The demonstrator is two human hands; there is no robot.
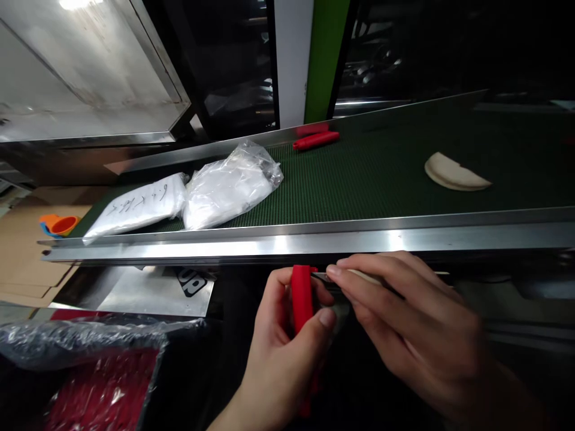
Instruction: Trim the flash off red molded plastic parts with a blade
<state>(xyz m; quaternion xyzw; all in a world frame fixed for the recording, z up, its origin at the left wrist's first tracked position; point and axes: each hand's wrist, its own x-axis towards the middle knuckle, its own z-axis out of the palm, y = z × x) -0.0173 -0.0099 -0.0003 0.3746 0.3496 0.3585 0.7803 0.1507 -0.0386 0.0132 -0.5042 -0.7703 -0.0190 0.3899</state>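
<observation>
My left hand is wrapped round a long red plastic part, held upright with its top end showing above the fingers. My right hand pinches a slim knife with a pale handle; most of it is hidden by the fingers. Its thin tip points left and meets or nearly meets the red part near its top; exact contact cannot be made out. Both hands are in front of the conveyor's metal edge. Another red tubular part lies on the green belt beyond.
Two white plastic-wrapped packs lie on the belt's left, one with handwriting. A pale half-round piece rests at the right. Orange and blue ring-shaped items sit on cardboard. A plastic-lined bin at lower left holds red parts.
</observation>
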